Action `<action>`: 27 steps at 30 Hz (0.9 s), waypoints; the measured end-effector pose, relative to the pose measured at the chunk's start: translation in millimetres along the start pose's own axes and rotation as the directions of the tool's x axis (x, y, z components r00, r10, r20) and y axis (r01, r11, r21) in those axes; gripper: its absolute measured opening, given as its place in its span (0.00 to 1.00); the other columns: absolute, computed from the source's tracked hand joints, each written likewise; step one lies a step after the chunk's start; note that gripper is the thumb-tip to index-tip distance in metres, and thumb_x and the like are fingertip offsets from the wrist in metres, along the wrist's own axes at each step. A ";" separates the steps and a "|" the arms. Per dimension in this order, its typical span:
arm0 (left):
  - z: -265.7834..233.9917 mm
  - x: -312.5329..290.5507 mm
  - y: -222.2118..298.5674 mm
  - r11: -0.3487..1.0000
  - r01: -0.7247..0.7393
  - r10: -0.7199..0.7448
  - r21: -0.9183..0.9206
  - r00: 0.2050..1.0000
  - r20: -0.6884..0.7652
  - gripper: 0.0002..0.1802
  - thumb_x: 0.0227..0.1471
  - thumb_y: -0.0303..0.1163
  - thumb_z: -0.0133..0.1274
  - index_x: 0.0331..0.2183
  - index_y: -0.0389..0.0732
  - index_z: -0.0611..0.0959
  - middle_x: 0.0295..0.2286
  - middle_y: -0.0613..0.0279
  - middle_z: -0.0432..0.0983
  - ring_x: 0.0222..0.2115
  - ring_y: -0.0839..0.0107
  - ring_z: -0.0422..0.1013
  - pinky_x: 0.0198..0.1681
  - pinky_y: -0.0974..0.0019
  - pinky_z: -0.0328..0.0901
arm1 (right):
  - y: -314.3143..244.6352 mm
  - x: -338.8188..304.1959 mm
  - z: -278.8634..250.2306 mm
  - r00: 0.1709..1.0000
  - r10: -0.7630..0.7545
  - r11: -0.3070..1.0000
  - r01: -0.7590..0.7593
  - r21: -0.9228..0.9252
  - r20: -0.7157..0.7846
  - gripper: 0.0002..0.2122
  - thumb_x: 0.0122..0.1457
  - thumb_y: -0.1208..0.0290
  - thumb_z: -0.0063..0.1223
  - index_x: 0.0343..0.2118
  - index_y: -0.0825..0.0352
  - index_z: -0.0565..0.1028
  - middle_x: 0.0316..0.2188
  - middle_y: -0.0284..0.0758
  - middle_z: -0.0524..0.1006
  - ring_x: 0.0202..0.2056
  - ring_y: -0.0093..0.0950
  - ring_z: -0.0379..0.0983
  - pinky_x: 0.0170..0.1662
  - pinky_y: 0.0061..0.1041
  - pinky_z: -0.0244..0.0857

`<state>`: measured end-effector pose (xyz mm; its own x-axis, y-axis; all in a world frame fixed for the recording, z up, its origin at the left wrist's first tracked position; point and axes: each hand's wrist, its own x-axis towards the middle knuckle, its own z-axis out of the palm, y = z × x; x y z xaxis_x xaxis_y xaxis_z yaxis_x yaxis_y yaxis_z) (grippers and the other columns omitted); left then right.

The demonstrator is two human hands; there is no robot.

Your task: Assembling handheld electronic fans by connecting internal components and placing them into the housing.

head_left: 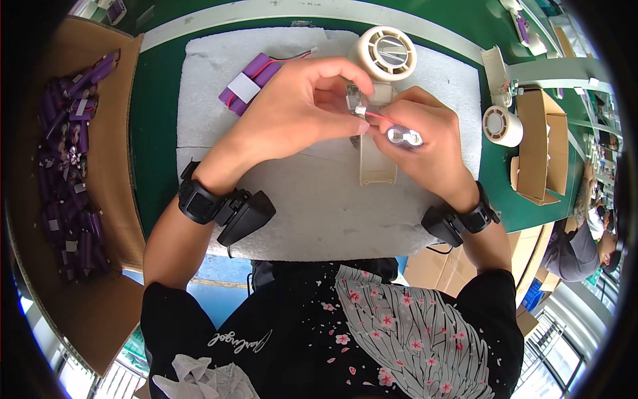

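Note:
A cream handheld device with a round, slotted head [385, 54] and long handle [378, 166] lies beneath my hands on a pale foam mat. My left hand [302, 103] is curled round a small clear part with a white plug [360, 110], thumb and forefinger on either side. A red wire runs from the plug to my right hand [428, 130], closed round what looks like a purple battery pack [404, 137], its white and silver end showing. Left of the device lies another purple battery pack [247, 86] with a white label, red and black wires and a white plug.
On the left stands a cardboard box [109, 173] of many purple battery packs [73, 166]. Another cream device [502, 126] and an open small carton [539, 143] are on the green bench to the right. A person [578, 249] sits farther right.

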<state>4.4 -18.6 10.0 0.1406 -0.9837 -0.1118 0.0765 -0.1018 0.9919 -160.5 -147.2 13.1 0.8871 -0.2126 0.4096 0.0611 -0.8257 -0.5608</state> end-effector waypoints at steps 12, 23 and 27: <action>2.2 -1.4 -6.8 0.991 -0.129 0.129 0.027 0.992 -0.007 0.11 0.44 0.18 0.57 0.35 0.36 0.80 0.24 0.68 0.76 0.26 0.84 0.70 0.30 0.78 0.65 | -2.3 -2.9 -1.2 0.999 0.035 0.999 -0.035 -0.007 0.033 0.08 0.40 0.81 0.65 0.24 0.66 0.77 0.22 0.33 0.76 0.28 0.30 0.72 0.30 0.25 0.67; -1.8 -2.5 -2.5 0.990 -0.109 0.105 0.086 0.993 0.046 0.12 0.45 0.14 0.56 0.36 0.35 0.79 0.30 0.67 0.76 0.29 0.82 0.71 0.32 0.76 0.66 | 0.2 -4.8 -5.5 0.995 -0.063 0.994 0.055 0.092 0.077 0.07 0.44 0.80 0.62 0.28 0.67 0.78 0.24 0.33 0.78 0.28 0.31 0.72 0.31 0.26 0.68; 0.5 -2.8 -4.3 0.989 -0.130 0.130 0.076 0.992 0.007 0.11 0.45 0.15 0.54 0.34 0.37 0.80 0.24 0.70 0.75 0.22 0.88 0.66 0.24 0.79 0.59 | 2.6 -6.6 -4.3 0.995 -0.044 0.993 0.034 0.116 0.085 0.07 0.47 0.78 0.61 0.30 0.68 0.78 0.25 0.34 0.78 0.28 0.32 0.72 0.31 0.26 0.67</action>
<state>3.1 -15.5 6.1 0.1421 -0.9897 0.0183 -0.0177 0.0160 0.9997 -168.1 -150.1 12.1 0.9192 -0.1308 0.3714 0.1441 -0.7660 -0.6265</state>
